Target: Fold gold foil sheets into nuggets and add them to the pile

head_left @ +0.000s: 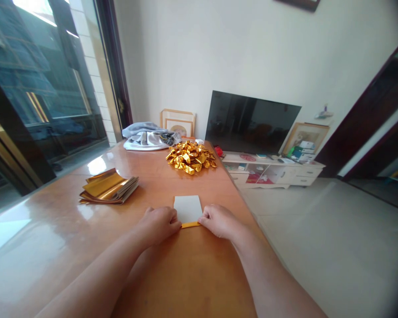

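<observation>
A sheet of gold foil paper (187,208) lies on the wooden table, its pale back facing up. Along its near edge a narrow gold strip is folded over. My left hand (164,223) is closed, pinching the left end of that strip. At the other end, the thumb and fingers of my right hand (217,221) press together on the fold. To the left rests a stack of gold foil sheets (108,187), loosely curved. Beyond the sheet sits a heap of folded gold foil pieces (191,157).
The glossy table (172,278) has its right edge close to my right forearm. Bundled grey cloth (147,137) and framed pictures (178,123) are at the far end. A television (252,123) stands on a white cabinet (285,173) to the right. Glass doors (46,79) are on the left.
</observation>
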`<state>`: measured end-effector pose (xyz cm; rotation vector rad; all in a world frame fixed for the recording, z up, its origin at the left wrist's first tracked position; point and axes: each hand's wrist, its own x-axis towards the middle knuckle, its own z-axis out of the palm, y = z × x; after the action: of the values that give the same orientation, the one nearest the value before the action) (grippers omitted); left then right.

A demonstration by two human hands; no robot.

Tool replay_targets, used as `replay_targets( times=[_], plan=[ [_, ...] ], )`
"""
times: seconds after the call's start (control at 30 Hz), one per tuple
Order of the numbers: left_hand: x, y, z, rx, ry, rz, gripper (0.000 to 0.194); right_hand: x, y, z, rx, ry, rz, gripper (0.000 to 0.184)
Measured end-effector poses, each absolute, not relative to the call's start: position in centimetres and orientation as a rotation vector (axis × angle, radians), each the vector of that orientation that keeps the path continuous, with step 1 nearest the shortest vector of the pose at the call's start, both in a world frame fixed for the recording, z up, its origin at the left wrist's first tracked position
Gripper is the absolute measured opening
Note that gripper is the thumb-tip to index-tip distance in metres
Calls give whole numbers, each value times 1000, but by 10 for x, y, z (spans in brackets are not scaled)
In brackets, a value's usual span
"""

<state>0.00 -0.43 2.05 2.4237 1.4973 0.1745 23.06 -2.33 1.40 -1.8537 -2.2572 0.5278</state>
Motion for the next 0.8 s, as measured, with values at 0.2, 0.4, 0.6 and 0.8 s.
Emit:
replay_targets(
  times=[0.2,0.4,0.6,0.8],
  plan=[
    [0,-4,21,2515,1474,240,16,228,-29,20,-1879,-2221,467,21],
    [2,-11,27,2724,1093,344,37,228,-32,25,-1954,-2218,394,23],
    [6,-15,29,2819,970,248,37,230,-32,26,-2020,-2234,355,29],
    [7,-15,30,2815,994,203,38,243,-29,27,-2091,-2155,398,23]
  ],
)
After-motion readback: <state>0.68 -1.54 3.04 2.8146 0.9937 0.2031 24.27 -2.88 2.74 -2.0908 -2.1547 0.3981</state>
